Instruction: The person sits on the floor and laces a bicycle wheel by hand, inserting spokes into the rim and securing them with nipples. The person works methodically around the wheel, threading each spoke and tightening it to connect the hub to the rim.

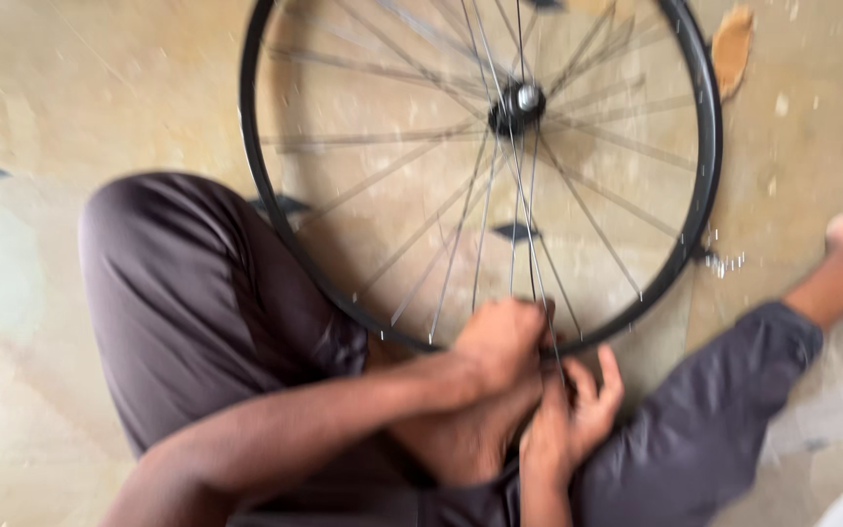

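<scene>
Wheel [480,166] flat on tiled floor [60,88], rim's near edge at the lap | left hand [501,342] curled tight on rim and spokes [485,220] | right hand [573,415] just below, fingers loosely spread, touching a spoke | picture blurred.

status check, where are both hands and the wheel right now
Left hand closed on the wheel rim at its near edge. Right hand just below, fingers spread by the spokes. Picture blurred; nothing in the way.
</scene>
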